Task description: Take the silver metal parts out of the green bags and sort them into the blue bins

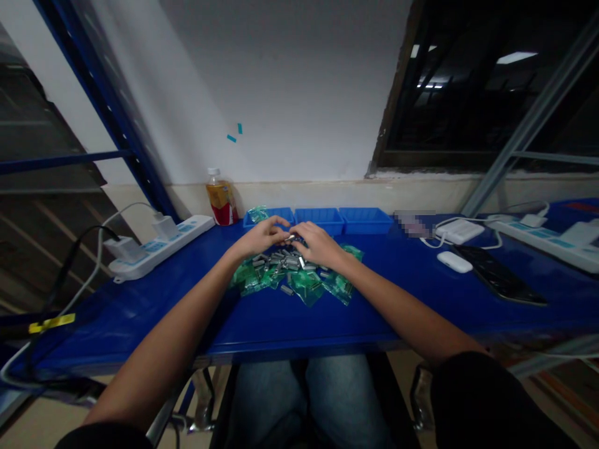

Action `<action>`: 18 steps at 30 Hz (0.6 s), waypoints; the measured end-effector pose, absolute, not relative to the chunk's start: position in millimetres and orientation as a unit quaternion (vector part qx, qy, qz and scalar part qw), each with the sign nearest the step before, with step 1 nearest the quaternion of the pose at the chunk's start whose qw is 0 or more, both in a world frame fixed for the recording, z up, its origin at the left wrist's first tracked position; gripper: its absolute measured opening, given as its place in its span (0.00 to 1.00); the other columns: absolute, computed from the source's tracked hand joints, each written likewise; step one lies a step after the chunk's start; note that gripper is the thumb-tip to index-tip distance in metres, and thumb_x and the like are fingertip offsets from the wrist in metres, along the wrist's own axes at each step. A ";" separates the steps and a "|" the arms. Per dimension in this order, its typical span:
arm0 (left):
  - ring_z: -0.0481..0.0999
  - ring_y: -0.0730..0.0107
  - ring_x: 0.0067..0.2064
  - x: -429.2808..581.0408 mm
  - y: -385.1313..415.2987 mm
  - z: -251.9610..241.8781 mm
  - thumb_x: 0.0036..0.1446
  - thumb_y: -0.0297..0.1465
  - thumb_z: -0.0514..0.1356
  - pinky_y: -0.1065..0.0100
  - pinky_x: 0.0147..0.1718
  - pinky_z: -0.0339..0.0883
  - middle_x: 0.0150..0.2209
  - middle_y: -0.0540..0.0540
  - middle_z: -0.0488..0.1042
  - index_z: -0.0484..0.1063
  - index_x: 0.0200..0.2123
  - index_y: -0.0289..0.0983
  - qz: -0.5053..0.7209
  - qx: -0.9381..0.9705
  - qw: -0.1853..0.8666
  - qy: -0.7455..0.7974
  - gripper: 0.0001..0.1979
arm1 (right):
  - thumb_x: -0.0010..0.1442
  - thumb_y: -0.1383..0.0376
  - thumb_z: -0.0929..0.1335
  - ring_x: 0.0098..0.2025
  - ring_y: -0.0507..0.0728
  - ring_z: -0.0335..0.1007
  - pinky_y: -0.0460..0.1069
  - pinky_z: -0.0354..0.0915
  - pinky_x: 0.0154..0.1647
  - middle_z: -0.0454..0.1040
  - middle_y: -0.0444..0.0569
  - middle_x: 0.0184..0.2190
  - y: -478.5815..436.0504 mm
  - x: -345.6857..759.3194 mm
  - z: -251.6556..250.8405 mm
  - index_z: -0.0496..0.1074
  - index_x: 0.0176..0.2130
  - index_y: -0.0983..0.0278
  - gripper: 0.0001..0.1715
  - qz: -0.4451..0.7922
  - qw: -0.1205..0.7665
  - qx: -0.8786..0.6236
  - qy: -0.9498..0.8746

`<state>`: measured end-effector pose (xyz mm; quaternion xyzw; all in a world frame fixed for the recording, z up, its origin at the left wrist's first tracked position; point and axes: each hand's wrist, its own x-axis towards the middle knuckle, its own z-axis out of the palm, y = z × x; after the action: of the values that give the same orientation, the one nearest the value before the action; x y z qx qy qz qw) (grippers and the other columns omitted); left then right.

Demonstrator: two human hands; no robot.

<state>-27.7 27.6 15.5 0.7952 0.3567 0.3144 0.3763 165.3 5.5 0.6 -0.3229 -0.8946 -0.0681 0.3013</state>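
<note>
Hands meet over the middle of a blue bench (290,324), fingertip to fingertip, and between them sits one small silvery metal piece (291,237). The left hand (262,236) pinches it from its side with fingers curled narrow; the right hand (318,243) comes in from the other side, fingers likewise drawn close on the same piece. Whether each hand grips it firmly or only steadies it is too small to tell. Holding it raised just above the pile probably keeps it apart from the rest, so it can be handled singly.

Directly under the hands lies a heap of loose metal pieces (281,259), grey and short, spread on top of several green plastic bags (306,284) that fan out toward the person. The bags seem to serve as a mat and a source at once: the pieces stay close at hand and do not scatter on the slick top.

Behind the heap, against the wall, stand three blue trays (365,219) in a row, touching one another; the leftmost holds another green bag. A drink bottle (221,198) with a red and yellow label stands upright just left of the trays. A white power strip (159,244) with plugged adapters lies at the left, another strip (547,243) at the right, with white chargers (456,231) and a dark phone (500,274) near it.

The room is dim, with a pale wall, blue racking on the left and a dark window on the right.
</note>
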 end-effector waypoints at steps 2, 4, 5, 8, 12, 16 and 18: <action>0.73 0.72 0.30 -24.1 23.8 17.9 0.54 0.35 0.58 0.70 0.32 0.66 0.27 0.49 0.73 0.60 0.44 0.34 0.333 0.781 0.397 0.350 0.16 | 0.61 0.66 0.63 0.42 0.57 0.62 0.51 0.58 0.44 0.71 0.51 0.39 3.2 168.3 2.2 0.67 0.42 0.64 0.08 -0.080 0.305 -0.321 -0.893; 0.73 0.71 0.29 -23.3 23.7 17.9 0.57 0.36 0.55 0.70 0.32 0.66 0.27 0.47 0.74 0.62 0.42 0.34 0.334 0.787 0.374 0.359 0.13 | 0.63 0.64 0.62 0.42 0.58 0.62 0.52 0.57 0.43 0.71 0.52 0.38 6.0 173.6 7.2 0.68 0.41 0.64 0.09 -0.105 0.302 -0.344 -0.883; 0.73 0.71 0.30 -24.2 24.6 17.2 0.58 0.36 0.54 0.69 0.32 0.66 0.28 0.46 0.74 0.63 0.41 0.34 0.325 0.800 0.343 0.370 0.12 | 0.63 0.62 0.61 0.42 0.58 0.63 0.52 0.57 0.43 0.71 0.52 0.38 10.3 177.6 10.7 0.69 0.41 0.64 0.11 -0.118 0.302 -0.367 -0.872; 0.74 0.67 0.33 -30.9 29.1 13.0 0.56 0.34 0.54 0.68 0.35 0.65 0.32 0.43 0.76 0.70 0.38 0.34 0.247 0.857 0.208 0.401 0.11 | 0.64 0.59 0.60 0.44 0.60 0.64 0.53 0.57 0.44 0.73 0.55 0.38 35.0 195.1 22.5 0.73 0.38 0.65 0.17 -0.132 0.297 -0.477 -0.816; 0.75 0.66 0.36 -38.3 34.0 6.7 0.50 0.31 0.58 0.69 0.36 0.63 0.37 0.44 0.78 0.75 0.38 0.37 0.127 0.895 0.141 0.404 0.12 | 0.60 0.55 0.63 0.44 0.63 0.66 0.53 0.58 0.41 0.75 0.57 0.38 73.8 217.7 30.8 0.76 0.37 0.64 0.18 -0.066 0.208 -0.628 -0.747; 0.73 0.68 0.31 -38.3 34.5 3.8 0.49 0.33 0.59 0.71 0.30 0.62 0.32 0.45 0.77 0.75 0.35 0.35 0.128 0.885 0.153 0.420 0.11 | 0.60 0.56 0.63 0.48 0.65 0.64 0.56 0.57 0.43 0.76 0.55 0.40 81.3 221.3 24.0 0.77 0.38 0.61 0.17 -0.029 0.172 -0.668 -0.724; 0.73 0.69 0.30 -37.2 33.3 3.3 0.48 0.34 0.59 0.72 0.28 0.61 0.30 0.46 0.76 0.73 0.34 0.34 0.136 0.876 0.175 0.428 0.10 | 0.61 0.57 0.61 0.50 0.67 0.61 0.58 0.56 0.44 0.74 0.58 0.42 70.9 216.5 17.5 0.77 0.40 0.62 0.18 -0.069 0.210 -0.648 -0.729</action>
<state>-37.2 33.3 3.3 0.8763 0.4279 0.1362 0.1747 216.5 70.9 17.5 -0.6482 -0.7286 -0.0692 0.2100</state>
